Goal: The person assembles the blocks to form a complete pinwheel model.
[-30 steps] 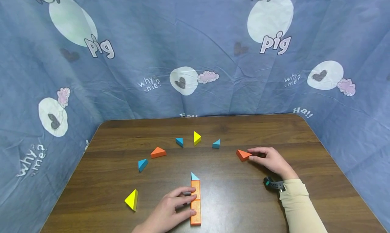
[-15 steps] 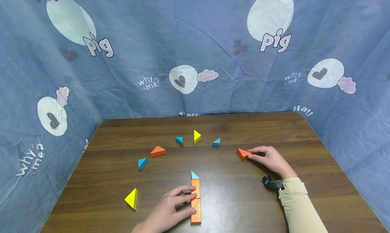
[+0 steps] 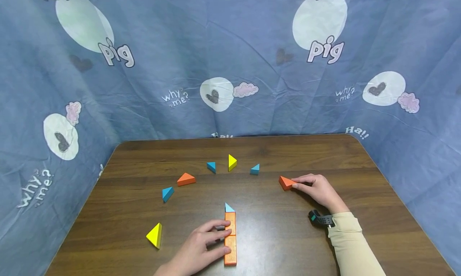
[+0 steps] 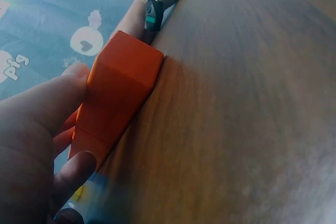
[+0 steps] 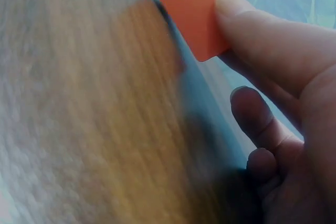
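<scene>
Against the left edge of two orange blocks (image 3: 233, 241), spread fingers of the left hand (image 3: 199, 244) are rested, nothing gripped, seemingly for steadying; beyond them, rightward, a red wedge (image 3: 285, 183) is pinched at one corner by the right hand (image 3: 321, 190), perhaps for control.

Right hand (image 3: 318, 190): thumb and fingertip drawn slightly closer together than a second ago, at the pointed corner of the red-orange triangular block (image 3: 286, 183). Beige cloth sleeve (image 3: 354, 242) and black wrist device (image 3: 320, 218): marginally further left. Brown wood-grain desk (image 3: 273, 222): sits slightly higher and left in the head view.
</scene>
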Available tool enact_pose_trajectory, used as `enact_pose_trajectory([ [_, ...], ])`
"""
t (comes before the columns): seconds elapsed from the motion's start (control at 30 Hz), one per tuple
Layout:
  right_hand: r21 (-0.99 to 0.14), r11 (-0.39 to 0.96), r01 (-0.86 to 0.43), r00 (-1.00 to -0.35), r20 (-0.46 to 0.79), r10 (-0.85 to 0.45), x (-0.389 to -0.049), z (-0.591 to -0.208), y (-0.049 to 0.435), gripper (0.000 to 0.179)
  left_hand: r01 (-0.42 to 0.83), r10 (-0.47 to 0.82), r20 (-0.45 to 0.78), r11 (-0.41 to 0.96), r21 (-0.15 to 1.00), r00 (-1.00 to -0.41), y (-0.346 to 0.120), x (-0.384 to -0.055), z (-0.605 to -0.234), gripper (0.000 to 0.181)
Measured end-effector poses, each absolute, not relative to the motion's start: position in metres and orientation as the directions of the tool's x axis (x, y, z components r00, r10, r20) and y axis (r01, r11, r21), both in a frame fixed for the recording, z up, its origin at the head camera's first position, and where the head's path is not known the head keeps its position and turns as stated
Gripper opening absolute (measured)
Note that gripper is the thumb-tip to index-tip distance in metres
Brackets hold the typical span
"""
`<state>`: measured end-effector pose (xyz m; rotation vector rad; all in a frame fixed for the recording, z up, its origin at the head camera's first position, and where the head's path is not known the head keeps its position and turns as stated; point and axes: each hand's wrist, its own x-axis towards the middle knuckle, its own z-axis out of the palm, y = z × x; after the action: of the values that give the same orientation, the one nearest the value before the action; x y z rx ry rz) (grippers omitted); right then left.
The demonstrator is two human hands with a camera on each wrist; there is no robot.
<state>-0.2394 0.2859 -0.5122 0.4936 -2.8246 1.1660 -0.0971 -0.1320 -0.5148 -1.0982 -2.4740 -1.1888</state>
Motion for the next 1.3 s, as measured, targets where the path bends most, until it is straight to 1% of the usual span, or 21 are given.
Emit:
enact_pose_trajectory([
  [0.2, -0.672, 0.657, -0.343, -0.939, 0.220, -0.265, -0.238, -0.512, 0.283, 0.025, 0.666, 0.553, 0.404, 0.433, 0.608, -0.729, -0.133, -0.097, -0.516, 0.042],
  [0.3, -0.672, 0.643, -0.366, -0.930, 0.245, -0.274, -0.236, -0.510, 0.278, 0.024, 0.636, 0.554, 0.364, 0.445, 0.630, -0.748, -0.134, -0.097, -0.516, 0.043],
  [0.37, -0.680, 0.626, -0.382, -0.923, 0.255, -0.287, -0.235, -0.509, 0.273, 0.024, 0.632, 0.557, 0.356, 0.446, 0.634, -0.750, -0.134, -0.097, -0.515, 0.042],
  [0.63, -0.711, 0.580, -0.397, -0.917, 0.280, -0.285, -0.229, -0.502, 0.254, 0.024, 0.657, 0.557, 0.393, 0.424, 0.623, -0.732, -0.133, -0.098, -0.513, 0.041],
  [0.9, -0.718, 0.533, -0.448, -0.892, 0.317, -0.323, -0.227, -0.496, 0.234, 0.022, 0.649, 0.543, 0.396, 0.425, 0.631, -0.741, -0.133, -0.097, -0.516, 0.042],
  [1.1, -0.731, 0.513, -0.451, -0.887, 0.301, -0.351, -0.226, -0.497, 0.220, 0.021, 0.618, 0.543, 0.352, 0.451, 0.644, -0.763, -0.133, -0.098, -0.517, 0.043],
  [1.3, -0.746, 0.490, -0.451, -0.880, 0.280, -0.384, -0.225, -0.500, 0.206, 0.021, 0.622, 0.544, 0.355, 0.453, 0.638, -0.760, -0.133, -0.098, -0.517, 0.043],
])
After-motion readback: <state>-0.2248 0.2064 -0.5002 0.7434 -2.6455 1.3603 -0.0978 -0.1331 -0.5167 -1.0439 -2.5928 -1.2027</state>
